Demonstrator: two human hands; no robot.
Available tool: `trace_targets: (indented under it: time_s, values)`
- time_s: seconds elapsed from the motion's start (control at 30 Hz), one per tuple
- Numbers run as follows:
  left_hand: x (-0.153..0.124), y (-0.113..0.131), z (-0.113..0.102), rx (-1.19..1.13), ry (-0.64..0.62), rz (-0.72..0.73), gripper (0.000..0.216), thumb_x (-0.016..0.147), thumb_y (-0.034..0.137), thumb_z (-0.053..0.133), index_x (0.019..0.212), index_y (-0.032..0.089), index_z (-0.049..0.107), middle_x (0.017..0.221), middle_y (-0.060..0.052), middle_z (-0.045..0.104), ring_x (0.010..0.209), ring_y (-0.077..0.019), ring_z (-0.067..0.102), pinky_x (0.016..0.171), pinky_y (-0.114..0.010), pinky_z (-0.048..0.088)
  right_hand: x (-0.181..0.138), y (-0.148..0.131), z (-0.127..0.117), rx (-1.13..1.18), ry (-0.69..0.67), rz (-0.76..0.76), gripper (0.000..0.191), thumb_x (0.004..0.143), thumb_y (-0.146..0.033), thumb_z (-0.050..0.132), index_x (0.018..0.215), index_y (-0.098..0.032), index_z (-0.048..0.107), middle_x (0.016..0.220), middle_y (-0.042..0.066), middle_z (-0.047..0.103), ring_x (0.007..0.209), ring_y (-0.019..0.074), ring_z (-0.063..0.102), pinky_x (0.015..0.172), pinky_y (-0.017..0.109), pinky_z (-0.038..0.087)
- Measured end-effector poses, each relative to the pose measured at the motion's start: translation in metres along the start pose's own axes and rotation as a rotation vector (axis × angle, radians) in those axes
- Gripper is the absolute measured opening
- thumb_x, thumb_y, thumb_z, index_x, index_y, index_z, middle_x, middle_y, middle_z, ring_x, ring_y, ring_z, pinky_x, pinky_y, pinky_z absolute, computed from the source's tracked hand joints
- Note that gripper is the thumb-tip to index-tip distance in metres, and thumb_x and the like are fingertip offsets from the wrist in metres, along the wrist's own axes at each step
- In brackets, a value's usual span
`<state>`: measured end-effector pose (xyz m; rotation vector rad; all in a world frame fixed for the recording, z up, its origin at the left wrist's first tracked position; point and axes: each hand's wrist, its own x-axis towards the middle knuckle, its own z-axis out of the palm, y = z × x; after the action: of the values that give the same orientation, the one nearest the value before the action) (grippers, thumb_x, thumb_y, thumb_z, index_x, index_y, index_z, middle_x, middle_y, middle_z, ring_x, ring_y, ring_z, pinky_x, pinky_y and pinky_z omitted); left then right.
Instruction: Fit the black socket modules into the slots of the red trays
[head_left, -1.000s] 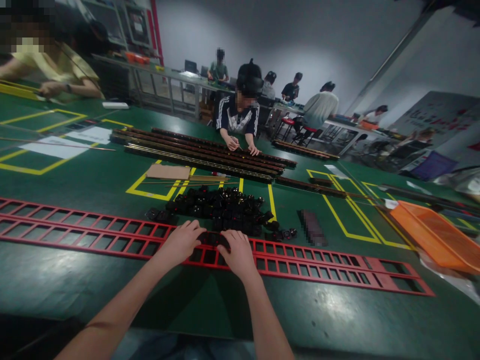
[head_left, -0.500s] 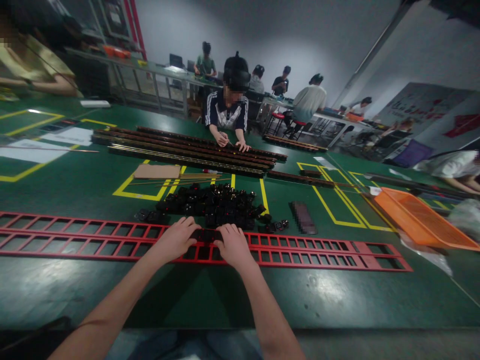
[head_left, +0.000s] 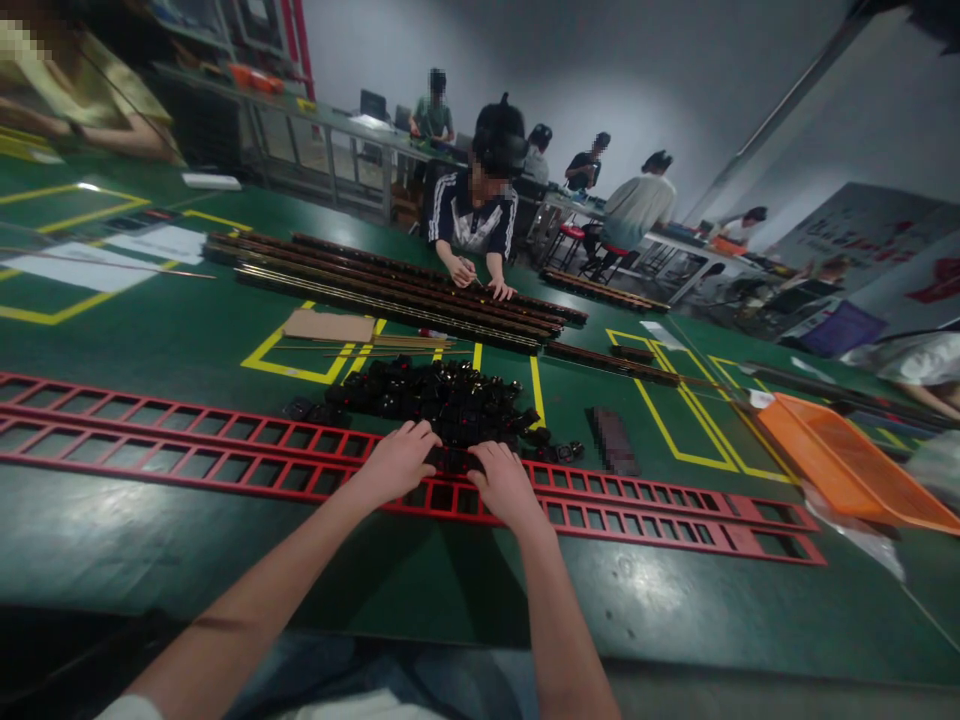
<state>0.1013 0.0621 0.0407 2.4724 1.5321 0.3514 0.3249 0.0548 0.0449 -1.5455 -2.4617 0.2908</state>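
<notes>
A long red frame (head_left: 225,448) with two rows of rectangular slots lies across the green table before me. My left hand (head_left: 401,462) and my right hand (head_left: 504,482) are over its middle, facing each other with curled fingers. Between them sits a dark black block (head_left: 452,459), pinched from both sides at the frame's far row. Whether it rests in a slot cannot be made out. Just beyond my fingers lies a heap of small black blocks (head_left: 442,395), several with shiny metal bits.
Behind the heap are a cardboard piece (head_left: 328,326), thin sticks (head_left: 390,348) and long dark rails (head_left: 390,295), where a co-worker's hands (head_left: 480,278) are busy. To the right lie a dark pixelated object (head_left: 613,440) and an orange tray (head_left: 862,460).
The view has shifted, so the table and frame appear tilted and my hands sit farther right in the picture. Both hands still hold the block between them.
</notes>
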Motion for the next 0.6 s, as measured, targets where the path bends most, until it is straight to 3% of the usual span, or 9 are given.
trace_targets:
  time_s: [0.4, 0.6]
  values:
    - [-0.005, 0.008, 0.01, 0.088, 0.037, -0.03, 0.021, 0.088, 0.018, 0.064, 0.108, 0.02, 0.058, 0.111, -0.011, 0.056, 0.107, -0.0284, 0.052, 0.083, -0.038, 0.052, 0.005, -0.006, -0.006, -0.001, -0.07, 0.026, 0.031, 0.089, -0.015, 0.061, 0.12, -0.019, 0.06, 0.119, 0.009, 0.066, 0.111, 0.0266, 0.057, 0.094, 0.04, 0.047]
    - [0.001, -0.003, 0.008, 0.012, -0.001, -0.017, 0.022, 0.086, 0.023, 0.067, 0.106, 0.022, 0.058, 0.111, -0.008, 0.056, 0.108, -0.0267, 0.054, 0.088, -0.039, 0.05, 0.007, -0.003, -0.006, 0.025, -0.06, 0.058, 0.032, 0.088, -0.018, 0.064, 0.12, -0.02, 0.063, 0.114, 0.008, 0.068, 0.107, 0.0245, 0.061, 0.094, 0.037, 0.048]
